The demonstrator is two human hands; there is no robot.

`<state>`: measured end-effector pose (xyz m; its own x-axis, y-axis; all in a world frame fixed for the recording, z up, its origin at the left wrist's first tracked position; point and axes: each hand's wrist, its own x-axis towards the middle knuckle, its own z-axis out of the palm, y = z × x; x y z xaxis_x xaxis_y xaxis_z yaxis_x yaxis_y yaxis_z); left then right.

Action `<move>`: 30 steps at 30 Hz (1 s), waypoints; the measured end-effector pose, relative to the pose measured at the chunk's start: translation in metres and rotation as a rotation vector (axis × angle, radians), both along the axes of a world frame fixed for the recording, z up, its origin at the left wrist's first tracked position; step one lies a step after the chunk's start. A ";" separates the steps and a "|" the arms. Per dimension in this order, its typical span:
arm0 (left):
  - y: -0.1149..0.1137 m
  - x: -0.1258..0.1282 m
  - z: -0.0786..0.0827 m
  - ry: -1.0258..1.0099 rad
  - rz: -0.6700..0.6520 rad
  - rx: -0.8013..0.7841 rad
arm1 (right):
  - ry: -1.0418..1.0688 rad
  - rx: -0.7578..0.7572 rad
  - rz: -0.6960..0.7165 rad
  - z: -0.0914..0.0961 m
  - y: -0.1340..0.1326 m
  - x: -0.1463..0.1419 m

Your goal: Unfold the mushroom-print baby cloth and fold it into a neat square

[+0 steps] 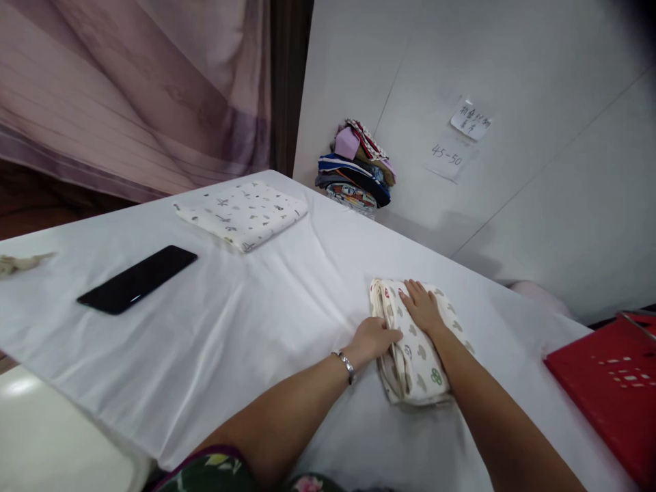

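A folded cream cloth with grey and green prints (417,365) lies on the white table cover (246,321). My right hand (423,305) rests flat on top of it, fingers stretched toward the far edge. My left hand (373,339), with a metal bracelet at the wrist, presses against the cloth's left side, fingers curled at its edge. A second folded cloth, white with small dark prints (243,214), lies farther back on the table, away from both hands.
A black phone (138,279) lies to the left. A stack of colourful folded fabrics (356,171) stands against the white wall, under two paper notes (458,140). A red basket (615,383) sits at the right edge. A curtain hangs at the back left.
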<state>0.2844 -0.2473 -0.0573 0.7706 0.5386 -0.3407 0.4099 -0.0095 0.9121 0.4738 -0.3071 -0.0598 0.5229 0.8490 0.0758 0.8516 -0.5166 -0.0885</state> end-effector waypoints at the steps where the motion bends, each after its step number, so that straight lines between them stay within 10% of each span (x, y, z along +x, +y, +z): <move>1: 0.000 0.000 0.001 0.000 -0.005 0.010 | 0.014 -0.004 -0.018 -0.002 0.001 0.000; 16: -0.002 0.001 -0.006 -0.057 -0.015 0.143 | 0.022 -0.011 -0.029 -0.007 0.010 -0.029; 30: 0.024 0.033 0.012 -0.114 0.289 -0.356 | 0.057 0.011 -0.019 -0.005 0.008 -0.028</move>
<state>0.3179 -0.2238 -0.0453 0.6498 0.6015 -0.4648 0.2467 0.4114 0.8774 0.4461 -0.2993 -0.0652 0.5429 0.8380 0.0541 0.8349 -0.5317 -0.1425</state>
